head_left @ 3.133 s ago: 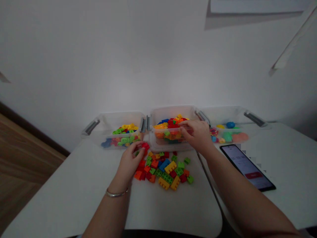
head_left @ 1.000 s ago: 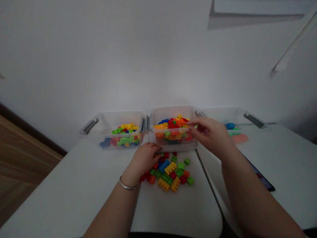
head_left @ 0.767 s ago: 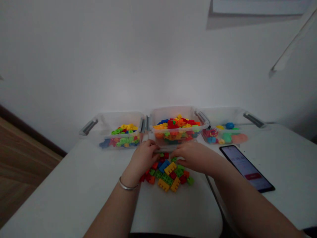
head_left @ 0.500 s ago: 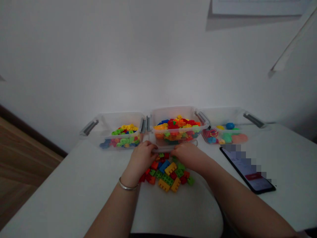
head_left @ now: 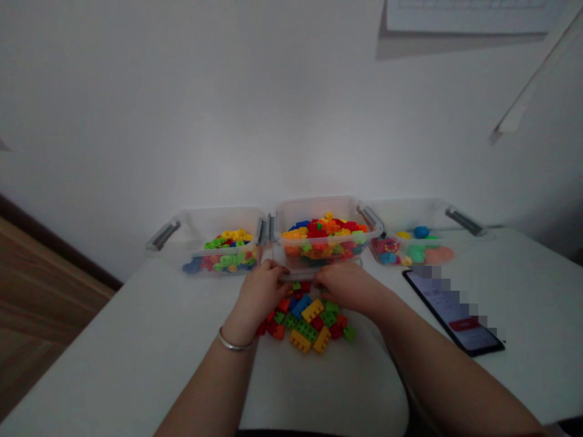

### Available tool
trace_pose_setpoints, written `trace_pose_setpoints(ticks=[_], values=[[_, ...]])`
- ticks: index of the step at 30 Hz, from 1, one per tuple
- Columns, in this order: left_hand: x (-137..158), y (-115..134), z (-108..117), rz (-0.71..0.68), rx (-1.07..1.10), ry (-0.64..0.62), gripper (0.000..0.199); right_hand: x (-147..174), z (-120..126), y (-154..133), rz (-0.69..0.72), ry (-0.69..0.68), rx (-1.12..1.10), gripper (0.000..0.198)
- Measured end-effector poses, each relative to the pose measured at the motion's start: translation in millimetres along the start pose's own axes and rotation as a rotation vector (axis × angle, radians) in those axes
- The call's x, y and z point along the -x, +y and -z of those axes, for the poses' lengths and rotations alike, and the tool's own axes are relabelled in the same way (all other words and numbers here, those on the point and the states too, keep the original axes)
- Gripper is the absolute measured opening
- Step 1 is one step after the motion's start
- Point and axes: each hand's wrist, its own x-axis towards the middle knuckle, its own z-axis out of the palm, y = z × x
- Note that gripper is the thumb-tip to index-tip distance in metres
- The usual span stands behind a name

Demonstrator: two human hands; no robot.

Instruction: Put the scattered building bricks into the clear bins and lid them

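Observation:
My left hand (head_left: 262,290) and my right hand (head_left: 348,285) reach to the middle of the table, fingers curled at either end of a clear plastic rim (head_left: 298,277). It looks like the edge of a lid, in front of the middle box; most of it is hidden. Closer to me lies a loose pile of toy building bricks (head_left: 306,329) in yellow, green, red, orange and blue. Both hands border this pile at its far side. My fingertips are partly hidden, and no brick shows clearly between them. Directly behind, the middle clear box (head_left: 328,241) holds a heap of colourful pieces.
Left of the middle box stands another clear box (head_left: 218,247) with colourful pieces. A third clear box (head_left: 414,249) on the right contains rounded toys. A phone (head_left: 455,312) lies beside my right forearm. The boxes stand close to the white wall (head_left: 228,121).
The view shifts very slightly. Both hands stay at the clear rim, and the brick pile looks the same.

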Motion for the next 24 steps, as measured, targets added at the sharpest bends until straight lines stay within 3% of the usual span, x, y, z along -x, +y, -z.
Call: trace_pose_setpoints(ticks=[17, 24], values=[[0.0, 0.0, -2.4, -0.019, 0.035, 0.014, 0.028, -1.5, 0.4, -3.8, -0.139, -0.039, 0.019, 0.021], [1.7, 1.4, -0.1, -0.011, 0.045, 0.005, 0.026, -5.0, -4.5, -4.4, -0.131, -0.013, 0.040, 0.022]])
